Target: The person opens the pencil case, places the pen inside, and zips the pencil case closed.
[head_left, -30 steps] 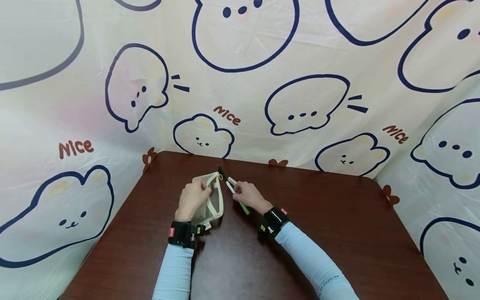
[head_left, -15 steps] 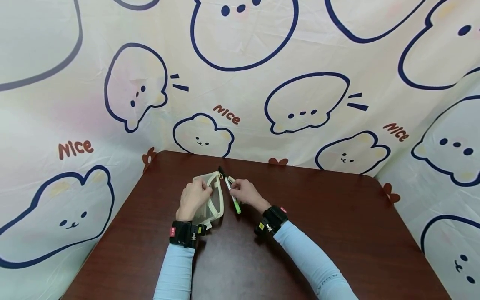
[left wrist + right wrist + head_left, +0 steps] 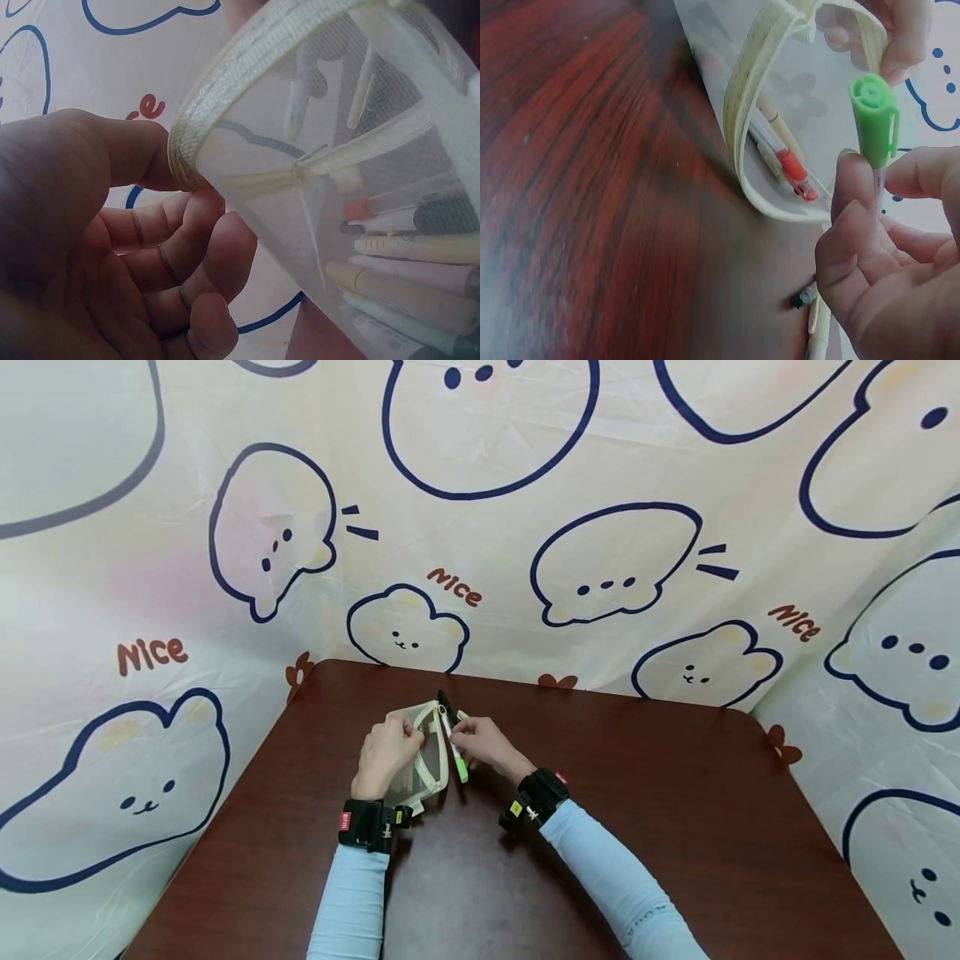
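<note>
My left hand (image 3: 384, 756) pinches the pale zipper edge (image 3: 184, 154) of a see-through mesh pencil case (image 3: 405, 789) between thumb and fingers. The case gapes open, and several pens (image 3: 420, 292) lie inside it. Just right of its mouth, my right hand (image 3: 489, 747) pinches a pen with a bright green cap (image 3: 874, 124). The cap end points toward my body in the head view. In the right wrist view, a red-tipped pen (image 3: 791, 166) shows within the case. Part of the green-capped pen is hidden by my fingers.
Beyond the right hand, a black-ended pen (image 3: 804, 297) and a cream pen (image 3: 820, 334) lie on the dark brown table (image 3: 637, 827). A black object (image 3: 443, 697) shows at the case's far end. Patterned cloth (image 3: 495, 543) hangs behind the table.
My right hand has moved left, bringing the green-capped pen up to the mouth of the case. The pen's green end has swung left. My left hand has stayed nearly still.
</note>
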Available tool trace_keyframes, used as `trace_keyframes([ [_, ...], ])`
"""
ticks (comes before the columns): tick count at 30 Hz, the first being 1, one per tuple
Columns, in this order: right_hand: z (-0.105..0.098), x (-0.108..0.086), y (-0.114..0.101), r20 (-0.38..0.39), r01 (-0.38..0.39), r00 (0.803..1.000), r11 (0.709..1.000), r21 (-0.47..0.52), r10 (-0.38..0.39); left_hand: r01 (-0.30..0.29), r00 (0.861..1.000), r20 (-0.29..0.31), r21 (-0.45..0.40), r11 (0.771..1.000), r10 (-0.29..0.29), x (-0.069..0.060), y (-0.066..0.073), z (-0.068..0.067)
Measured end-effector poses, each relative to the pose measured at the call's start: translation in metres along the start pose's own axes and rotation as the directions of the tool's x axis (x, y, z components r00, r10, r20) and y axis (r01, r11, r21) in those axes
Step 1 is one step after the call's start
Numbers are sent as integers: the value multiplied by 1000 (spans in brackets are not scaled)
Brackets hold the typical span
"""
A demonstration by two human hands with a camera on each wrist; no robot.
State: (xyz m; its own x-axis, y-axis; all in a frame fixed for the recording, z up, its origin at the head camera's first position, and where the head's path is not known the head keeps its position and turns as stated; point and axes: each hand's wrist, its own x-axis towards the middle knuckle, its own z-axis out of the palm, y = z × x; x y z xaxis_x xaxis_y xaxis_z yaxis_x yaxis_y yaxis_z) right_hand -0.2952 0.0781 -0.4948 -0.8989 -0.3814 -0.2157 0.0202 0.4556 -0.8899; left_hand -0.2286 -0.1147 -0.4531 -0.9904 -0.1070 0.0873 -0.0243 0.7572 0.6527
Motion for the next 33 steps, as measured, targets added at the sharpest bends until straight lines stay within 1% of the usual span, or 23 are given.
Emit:
trace_keyframes([
  [9,12,6,-8,35,-37,999,994,103,33,6,1000,3,4,1000,-7,-1,1,-1],
  [15,20,9,-11,42,-25,999,992,121,20,5,1000,5,2,1000,-5,-1,0,-1],
  [22,29,14,-15,57,-47,998,986,159,38,5,1000,20,-15,1000,-5,-2,0,-2],
  [28,37,12,-21,99,-52,995,974,219,31,-13,1000,7,8,1000,13,-1,0,-2],
  [33,40,13,-24,136,-75,990,965,250,41,-24,1000,11,2,1000,24,-1,0,-2],
])
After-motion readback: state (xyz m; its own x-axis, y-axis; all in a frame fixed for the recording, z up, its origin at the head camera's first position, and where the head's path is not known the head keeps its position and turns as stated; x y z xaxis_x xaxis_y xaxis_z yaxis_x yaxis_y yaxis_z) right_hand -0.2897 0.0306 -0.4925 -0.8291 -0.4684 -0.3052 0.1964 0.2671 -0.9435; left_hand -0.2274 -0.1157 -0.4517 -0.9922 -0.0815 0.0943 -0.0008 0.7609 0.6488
